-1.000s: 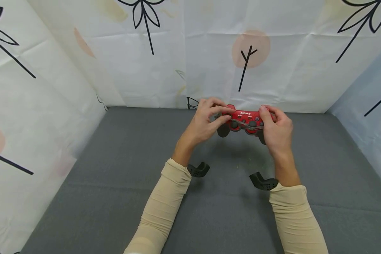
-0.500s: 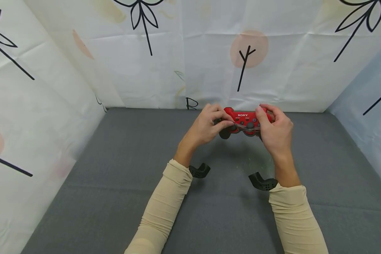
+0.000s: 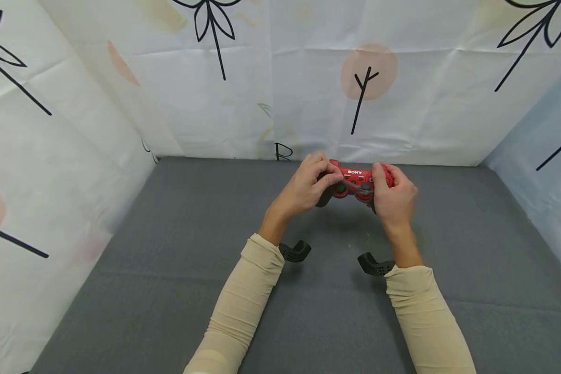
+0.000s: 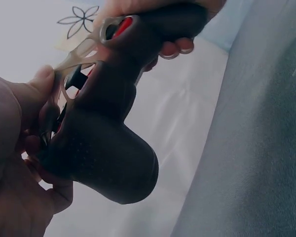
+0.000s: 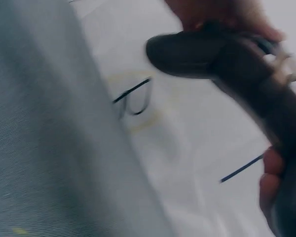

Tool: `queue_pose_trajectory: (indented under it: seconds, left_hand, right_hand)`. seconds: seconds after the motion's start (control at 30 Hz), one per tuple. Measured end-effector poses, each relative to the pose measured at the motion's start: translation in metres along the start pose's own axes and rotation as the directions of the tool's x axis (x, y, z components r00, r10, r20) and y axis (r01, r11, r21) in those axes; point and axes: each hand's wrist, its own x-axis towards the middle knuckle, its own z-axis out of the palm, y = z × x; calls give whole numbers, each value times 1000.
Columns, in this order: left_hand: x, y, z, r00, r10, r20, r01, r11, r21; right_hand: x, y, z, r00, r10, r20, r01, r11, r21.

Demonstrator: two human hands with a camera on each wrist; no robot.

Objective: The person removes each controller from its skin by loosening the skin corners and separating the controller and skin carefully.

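A red game controller (image 3: pixel 354 173), marked SONY, is held above the grey surface in the head view. A dark rubbery cover (image 4: pixel 108 148) wraps its handles and underside; the cover's thin edge (image 3: pixel 357 190) runs loose across the front, below the thumbsticks. At the left end, my left hand (image 3: pixel 304 184) pinches this cover between thumb and fingers. My right hand (image 3: pixel 395 200) grips the controller's right end, thumb on the front and fingers behind. In the left wrist view, the edge stands away from the body, showing openings; fingertips behind the controller are partly hidden.
A grey cloth-covered table (image 3: pixel 205 270) lies beneath both arms. White patterned fabric (image 3: pixel 215 114) hangs at the back and sides, close behind the controller. Black wrist mounts (image 3: pixel 295 251) stick inward from both sleeves.
The right hand and controller have shifted left and slightly down, and the controller's right side tilts lower. The left fingers have moved from spread over the left end to a closer pinch on the cover.
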Motion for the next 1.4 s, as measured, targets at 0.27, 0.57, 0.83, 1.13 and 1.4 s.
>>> queue_pose_trajectory:
  seconds: [0.27,0.57,0.83,1.13,1.4]
  left_hand:
    - [2,3,-1,998,27,52,-22,996,-85]
    - [2,8,5,974,164,158,-171,985,34]
    - [2,10,11,995,57,80,-70,984,165]
    - [0,9,7,990,-141,-8,141,989,44]
    - [-2,7,1,987,-10,-162,17,999,40]
  right_hand:
    - [-1,-3,1,998,38,-50,-35,998,50]
    - [5,-6,-12,973,224,-49,-219,971,91]
    - [6,-3,-12,983,168,-75,-163,984,65]
    - [1,-16,-12,984,-36,-174,54,994,99]
    - [7,-15,-18,991,76,-111,-55,982,183]
